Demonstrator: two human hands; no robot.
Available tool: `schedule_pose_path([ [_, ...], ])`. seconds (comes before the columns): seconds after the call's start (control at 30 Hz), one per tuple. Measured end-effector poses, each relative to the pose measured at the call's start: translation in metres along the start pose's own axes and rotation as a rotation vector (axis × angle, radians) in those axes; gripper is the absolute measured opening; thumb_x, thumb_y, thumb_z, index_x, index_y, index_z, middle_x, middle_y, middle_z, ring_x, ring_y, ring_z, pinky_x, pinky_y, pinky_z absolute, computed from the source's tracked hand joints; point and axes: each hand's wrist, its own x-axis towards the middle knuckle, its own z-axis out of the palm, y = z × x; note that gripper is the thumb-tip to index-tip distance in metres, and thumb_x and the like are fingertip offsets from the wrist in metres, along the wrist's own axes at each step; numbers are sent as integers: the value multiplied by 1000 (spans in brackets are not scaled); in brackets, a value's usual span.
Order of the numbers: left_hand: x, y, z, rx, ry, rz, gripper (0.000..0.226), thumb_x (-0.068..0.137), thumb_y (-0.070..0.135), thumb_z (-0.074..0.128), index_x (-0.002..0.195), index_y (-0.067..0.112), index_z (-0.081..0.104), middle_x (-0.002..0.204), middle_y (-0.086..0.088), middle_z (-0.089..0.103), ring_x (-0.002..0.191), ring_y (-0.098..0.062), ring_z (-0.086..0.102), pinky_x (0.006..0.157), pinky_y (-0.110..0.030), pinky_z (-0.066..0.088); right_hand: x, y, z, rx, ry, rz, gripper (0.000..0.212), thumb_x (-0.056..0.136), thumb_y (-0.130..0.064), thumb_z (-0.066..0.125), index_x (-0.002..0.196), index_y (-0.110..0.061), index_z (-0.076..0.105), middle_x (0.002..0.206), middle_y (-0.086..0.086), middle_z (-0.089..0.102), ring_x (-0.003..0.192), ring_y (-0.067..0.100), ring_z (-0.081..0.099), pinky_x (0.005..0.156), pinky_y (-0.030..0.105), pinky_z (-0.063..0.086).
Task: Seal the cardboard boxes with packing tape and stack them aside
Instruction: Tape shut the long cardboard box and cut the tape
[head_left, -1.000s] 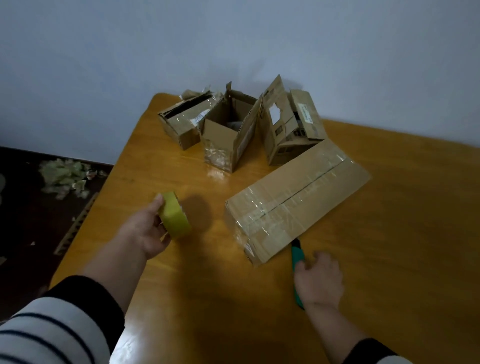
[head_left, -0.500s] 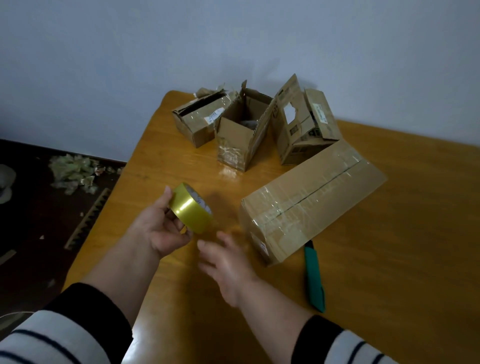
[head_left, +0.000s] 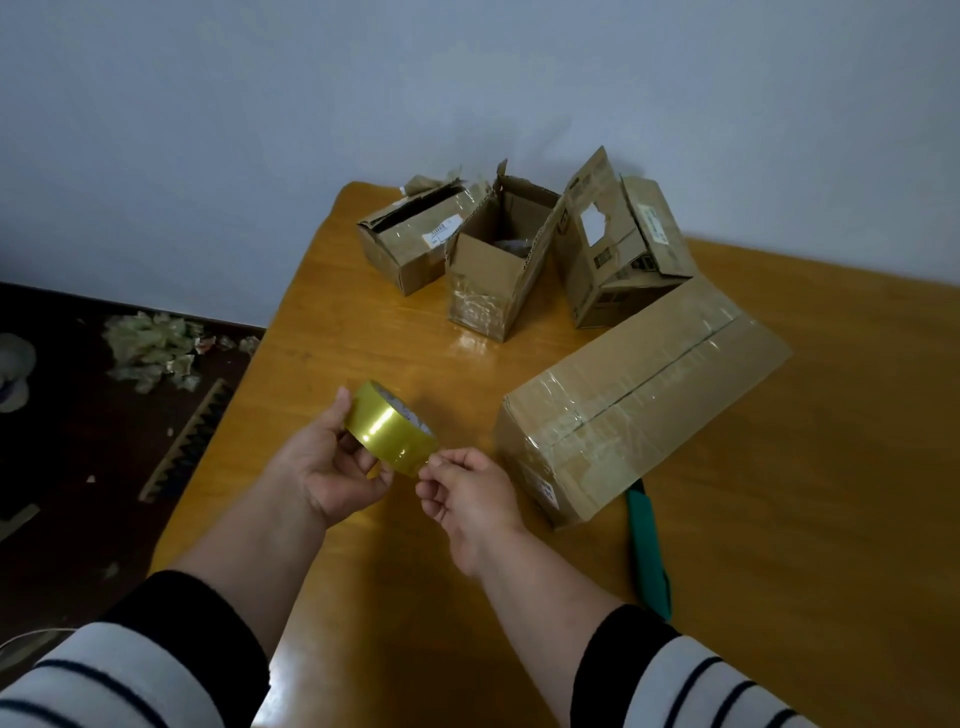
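My left hand (head_left: 332, 467) grips a yellowish roll of packing tape (head_left: 389, 428) above the wooden table (head_left: 779, 545). My right hand (head_left: 467, 493) has its curled fingertips at the roll's lower right edge, picking at the tape there. To the right lies a long cardboard box (head_left: 639, 395) with closed flaps and old clear tape over its seam. At the back of the table stand three smaller boxes: a low one (head_left: 410, 244) on the left, an open upright one (head_left: 493, 270) in the middle, and one with raised flaps (head_left: 618, 254) on the right.
A green utility knife (head_left: 649, 556) lies on the table by the long box's near end. The table's left edge drops to a dark floor with a pile of crumpled tape scraps (head_left: 150, 348) and a serrated strip (head_left: 187, 441). A pale wall stands behind.
My right hand left the green knife and moved left to the tape roll. My left hand lifted and turned the roll toward the middle.
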Motion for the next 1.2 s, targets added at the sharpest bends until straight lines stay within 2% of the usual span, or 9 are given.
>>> schedule_pose_path([
  [0.2,7,-10,2,179,177,158,29,86,44,70,90,16,61,85,-4,69,78,-18,65,61,-37,47,-4,17,6,-372,66,-99,15,96,-11,51,85,-20,54,83,-3,67,56,6,58,61,23,47],
  [0.43,13,-31,2,470,299,511,38,85,40,74,76,9,53,84,-14,62,81,-31,61,75,-47,57,-2,34,16,-96,177,108,8,96,-12,52,91,-16,56,64,0,60,51,11,55,61,28,44],
  [0.5,15,-31,-2,474,316,507,34,88,36,71,78,9,53,85,-13,62,84,-31,61,77,-49,56,-1,38,13,-94,175,127,8,97,-11,52,91,-14,57,67,1,62,51,11,55,54,25,43],
  [0.6,16,-30,-7,447,261,448,27,91,32,68,83,9,56,90,-11,63,83,-27,62,68,-36,53,1,45,4,-124,180,133,7,97,-10,56,91,-11,59,70,3,65,51,11,57,47,21,43],
  [0.77,10,-38,-13,739,150,513,32,92,29,67,89,0,54,83,-11,54,81,-24,52,74,-42,49,5,52,-12,-120,135,250,13,97,-4,51,88,-10,58,81,11,67,60,18,64,58,28,48],
  [0.87,5,-46,-20,716,85,524,24,92,20,67,75,13,51,74,-5,57,78,-23,54,71,-38,43,1,54,-27,-172,92,275,10,99,-7,50,101,-11,59,88,6,68,62,13,67,57,24,50],
  [1.0,2,-46,-37,588,77,469,8,93,10,62,88,15,59,88,-7,64,85,-26,57,75,-38,44,-11,48,-48,-421,14,217,12,96,-8,50,103,-13,59,96,6,71,67,11,68,56,20,51],
  [1.07,1,-44,-43,561,113,462,15,91,6,61,92,20,55,92,-7,63,85,-26,57,80,-40,41,-19,38,-51,-615,-89,180,14,97,-11,50,108,-13,59,101,4,69,71,10,65,59,19,49],
  [1.2,-2,-44,-39,609,194,530,37,91,13,64,120,24,42,103,-3,57,98,-25,52,87,-40,37,-46,-6,-50,-851,-381,39,11,96,-15,53,93,-22,60,80,-7,63,63,2,58,58,15,45],
])
